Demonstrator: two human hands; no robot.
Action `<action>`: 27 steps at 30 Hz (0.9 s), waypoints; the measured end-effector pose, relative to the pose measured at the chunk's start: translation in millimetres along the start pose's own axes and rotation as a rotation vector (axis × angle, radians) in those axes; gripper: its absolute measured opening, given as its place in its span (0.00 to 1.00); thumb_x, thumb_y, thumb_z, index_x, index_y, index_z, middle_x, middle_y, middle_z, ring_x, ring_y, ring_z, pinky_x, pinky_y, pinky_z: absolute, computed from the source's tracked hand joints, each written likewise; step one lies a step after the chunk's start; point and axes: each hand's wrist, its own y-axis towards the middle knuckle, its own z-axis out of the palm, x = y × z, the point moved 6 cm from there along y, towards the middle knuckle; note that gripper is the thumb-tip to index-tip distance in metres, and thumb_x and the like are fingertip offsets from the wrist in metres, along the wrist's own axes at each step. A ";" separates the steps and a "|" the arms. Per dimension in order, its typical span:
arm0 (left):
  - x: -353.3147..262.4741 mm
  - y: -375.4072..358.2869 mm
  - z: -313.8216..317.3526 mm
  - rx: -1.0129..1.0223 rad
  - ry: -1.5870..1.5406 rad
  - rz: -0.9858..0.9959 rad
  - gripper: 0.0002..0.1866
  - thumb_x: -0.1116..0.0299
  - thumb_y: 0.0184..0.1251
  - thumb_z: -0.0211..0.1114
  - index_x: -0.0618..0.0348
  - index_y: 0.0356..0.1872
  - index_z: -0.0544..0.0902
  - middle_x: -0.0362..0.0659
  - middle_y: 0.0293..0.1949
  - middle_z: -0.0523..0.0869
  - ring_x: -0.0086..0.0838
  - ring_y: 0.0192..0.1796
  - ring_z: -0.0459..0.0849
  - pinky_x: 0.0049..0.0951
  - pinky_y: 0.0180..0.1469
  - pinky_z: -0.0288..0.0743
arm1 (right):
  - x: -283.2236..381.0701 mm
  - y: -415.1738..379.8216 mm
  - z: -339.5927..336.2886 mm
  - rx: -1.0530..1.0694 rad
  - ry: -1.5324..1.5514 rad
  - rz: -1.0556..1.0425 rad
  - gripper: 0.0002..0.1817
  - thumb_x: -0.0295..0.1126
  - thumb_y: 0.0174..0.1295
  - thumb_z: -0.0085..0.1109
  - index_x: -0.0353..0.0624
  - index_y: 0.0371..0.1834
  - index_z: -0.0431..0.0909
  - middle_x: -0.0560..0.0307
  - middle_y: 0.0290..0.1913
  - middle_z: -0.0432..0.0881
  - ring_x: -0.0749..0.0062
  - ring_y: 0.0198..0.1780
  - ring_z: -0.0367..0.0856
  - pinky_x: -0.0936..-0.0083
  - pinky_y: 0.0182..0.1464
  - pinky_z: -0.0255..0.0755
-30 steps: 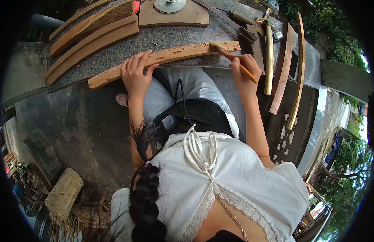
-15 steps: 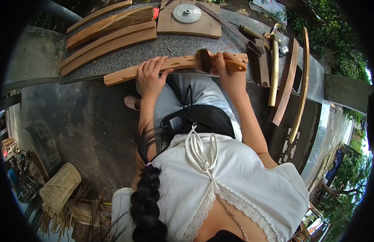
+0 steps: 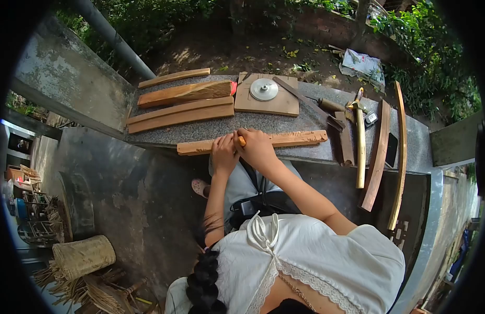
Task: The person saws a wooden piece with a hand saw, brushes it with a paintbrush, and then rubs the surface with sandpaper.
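Readable inscriptions: none showing; crumpled white sheet (image 3: 363, 68), lying on the ground beyond the bench (image 3: 200, 128), is bearing faint marks too small for reading; small dark device (image 3: 370, 119), lying on the bench, is presenting a pale face, any lettering there blurring past recognition

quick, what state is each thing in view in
Notched wooden strip: along the near edge of the stone slab, under the left hand
Orange handle: gripped in the right hand, far end hidden
Metal disc: lying on the wooden board
Reddish-brown plank: jutting past the slab's near edge
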 end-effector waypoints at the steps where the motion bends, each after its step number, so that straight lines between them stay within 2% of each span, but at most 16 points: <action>1: -8.2 0.2 -6.4 0.052 -0.027 0.001 0.24 0.69 0.53 0.71 0.51 0.54 0.79 0.38 0.47 0.82 0.32 0.55 0.78 0.37 0.63 0.63 | -5.6 -3.6 -17.2 -0.063 0.095 0.036 0.13 0.36 0.65 0.56 0.37 0.28 0.77 0.41 0.25 0.80 0.43 0.28 0.79 0.56 0.32 0.72; 2: -17.3 2.9 -14.2 0.064 -0.042 -0.004 0.22 0.62 0.55 0.70 0.48 0.53 0.80 0.37 0.48 0.81 0.31 0.56 0.77 0.37 0.64 0.62 | -20.2 -9.2 -33.1 -0.086 0.191 0.108 0.14 0.34 0.67 0.56 0.36 0.27 0.78 0.42 0.22 0.79 0.46 0.24 0.78 0.61 0.28 0.70; 3: -18.5 3.4 -15.4 0.019 -0.090 -0.013 0.20 0.61 0.55 0.70 0.48 0.51 0.81 0.36 0.47 0.82 0.32 0.54 0.78 0.37 0.64 0.60 | -32.8 -15.7 -52.3 -0.167 0.156 0.115 0.14 0.33 0.67 0.56 0.35 0.26 0.78 0.42 0.21 0.77 0.48 0.22 0.76 0.64 0.26 0.68; 4: -18.0 2.7 -14.8 0.012 -0.102 -0.017 0.21 0.60 0.54 0.71 0.48 0.50 0.81 0.36 0.46 0.82 0.32 0.54 0.78 0.37 0.63 0.60 | -48.6 -23.4 -70.3 -0.146 0.127 0.235 0.15 0.33 0.67 0.53 0.34 0.24 0.74 0.39 0.22 0.77 0.41 0.26 0.77 0.58 0.29 0.69; 6: -18.6 3.8 -14.7 0.004 -0.095 -0.015 0.21 0.56 0.54 0.70 0.48 0.50 0.81 0.36 0.45 0.82 0.31 0.53 0.78 0.37 0.62 0.60 | -73.5 -38.1 -107.9 -0.264 -0.046 0.319 0.16 0.33 0.67 0.53 0.35 0.23 0.74 0.40 0.21 0.76 0.42 0.24 0.76 0.58 0.29 0.68; 9: -18.8 3.7 -14.1 0.004 -0.074 -0.004 0.21 0.55 0.55 0.69 0.49 0.49 0.81 0.36 0.45 0.82 0.32 0.53 0.78 0.37 0.62 0.61 | -92.5 -50.2 -139.2 -0.325 -0.039 0.499 0.17 0.33 0.67 0.54 0.36 0.20 0.73 0.42 0.19 0.76 0.44 0.24 0.77 0.58 0.29 0.69; 11: -17.9 3.2 -13.7 -0.002 -0.067 -0.001 0.21 0.55 0.55 0.69 0.49 0.49 0.81 0.36 0.46 0.82 0.32 0.53 0.78 0.37 0.62 0.61 | -80.1 -43.7 -126.9 -0.352 -0.278 0.306 0.16 0.35 0.68 0.53 0.38 0.23 0.74 0.41 0.20 0.77 0.44 0.25 0.78 0.55 0.29 0.69; 12: -17.8 3.5 -14.0 0.008 -0.068 -0.002 0.21 0.55 0.55 0.69 0.49 0.49 0.81 0.36 0.46 0.82 0.31 0.53 0.78 0.37 0.62 0.61 | -69.5 -39.2 -110.2 -0.280 -0.317 0.307 0.13 0.32 0.67 0.54 0.37 0.26 0.74 0.40 0.22 0.78 0.43 0.26 0.78 0.57 0.28 0.70; 15: -20.1 4.3 -16.4 0.018 -0.108 -0.029 0.19 0.62 0.55 0.70 0.50 0.49 0.81 0.36 0.46 0.82 0.32 0.53 0.78 0.37 0.62 0.60 | -28.6 -24.4 -41.5 -0.139 -0.243 0.119 0.13 0.36 0.67 0.55 0.41 0.27 0.75 0.43 0.24 0.79 0.45 0.25 0.79 0.56 0.28 0.74; 16: -18.9 3.5 -15.5 0.032 -0.091 -0.035 0.17 0.67 0.56 0.68 0.51 0.48 0.81 0.38 0.48 0.81 0.33 0.54 0.77 0.38 0.63 0.60 | -15.0 -21.0 -20.8 -0.091 -0.185 0.048 0.10 0.35 0.66 0.56 0.41 0.30 0.76 0.44 0.25 0.79 0.47 0.26 0.80 0.58 0.28 0.75; 17: -12.3 -0.1 -8.0 0.027 -0.093 -0.040 0.17 0.67 0.56 0.68 0.51 0.48 0.81 0.38 0.48 0.81 0.33 0.54 0.77 0.38 0.63 0.60 | -4.3 -19.2 -0.8 -0.034 -0.135 -0.054 0.07 0.33 0.61 0.58 0.42 0.36 0.75 0.45 0.28 0.80 0.48 0.27 0.81 0.58 0.26 0.75; 19: -1.7 -8.4 -1.4 -0.154 -0.095 0.013 0.19 0.64 0.56 0.69 0.50 0.50 0.80 0.37 0.47 0.82 0.33 0.53 0.79 0.37 0.62 0.61 | 11.9 -17.3 24.8 0.036 -0.214 -0.126 0.14 0.29 0.54 0.60 0.43 0.43 0.73 0.45 0.32 0.80 0.48 0.28 0.82 0.58 0.29 0.77; 21: -2.5 -9.4 -3.3 -0.146 -0.095 0.005 0.19 0.66 0.55 0.69 0.50 0.50 0.80 0.37 0.47 0.82 0.33 0.53 0.79 0.37 0.63 0.61 | 7.0 -18.5 14.7 0.122 -0.172 -0.051 0.08 0.29 0.57 0.60 0.41 0.39 0.75 0.44 0.31 0.80 0.50 0.29 0.82 0.59 0.31 0.76; 23: -16.3 2.7 -13.0 0.022 -0.064 -0.034 0.19 0.63 0.55 0.70 0.49 0.50 0.80 0.37 0.47 0.82 0.33 0.53 0.78 0.37 0.63 0.61 | -9.9 -20.3 -32.1 -0.126 0.116 -0.079 0.06 0.29 0.63 0.58 0.38 0.31 0.75 0.43 0.26 0.79 0.51 0.26 0.81 0.62 0.27 0.73; 25: -19.2 5.8 -17.0 0.031 -0.080 -0.017 0.20 0.59 0.55 0.70 0.49 0.50 0.81 0.36 0.47 0.82 0.33 0.53 0.78 0.37 0.63 0.61 | -39.0 -31.6 -75.5 -0.117 0.071 0.135 0.09 0.33 0.66 0.57 0.38 0.33 0.78 0.43 0.27 0.81 0.45 0.28 0.80 0.58 0.31 0.74; 27: -18.3 3.8 -15.3 0.007 -0.090 -0.026 0.21 0.59 0.52 0.72 0.50 0.49 0.82 0.37 0.46 0.82 0.33 0.54 0.78 0.38 0.63 0.60 | -65.6 -45.6 -113.9 -0.223 -0.101 0.212 0.10 0.32 0.67 0.56 0.38 0.31 0.78 0.43 0.27 0.81 0.46 0.27 0.81 0.58 0.30 0.73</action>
